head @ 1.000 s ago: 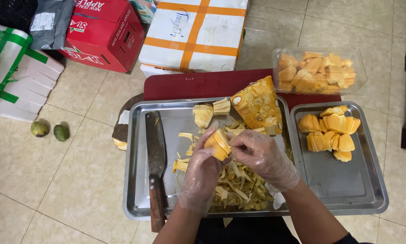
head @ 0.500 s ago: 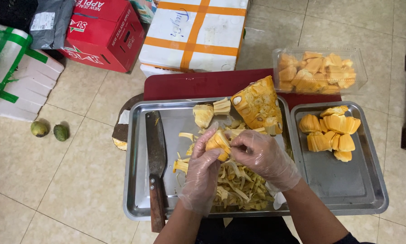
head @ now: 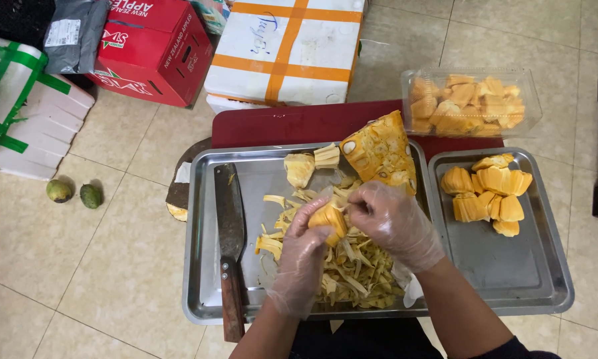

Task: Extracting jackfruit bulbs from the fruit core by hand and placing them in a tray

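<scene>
My left hand (head: 301,256), in a thin clear glove, holds an orange jackfruit pod (head: 329,217) over the large steel tray (head: 202,219). My right hand (head: 393,223), also gloved, pinches the pale fibres at the pod's top edge. Under both hands lies a heap of pale yellow fibre strips (head: 352,269). A big jackfruit chunk (head: 379,153) stands at the tray's far side, with two smaller pale pieces (head: 309,165) beside it. A cleaver with a wooden handle (head: 230,239) lies along the tray's left part.
A smaller steel tray (head: 512,266) at right holds cleaned orange pods (head: 486,193). Behind it a clear plastic box (head: 472,103) is full of pods. A dark red board (head: 292,125), cardboard boxes (head: 286,46) and two small green fruits (head: 74,193) lie on the tiled floor.
My left hand has lowered and turned the pod slightly. My right hand has shifted up to the pod's top and pulls at its fibres.
</scene>
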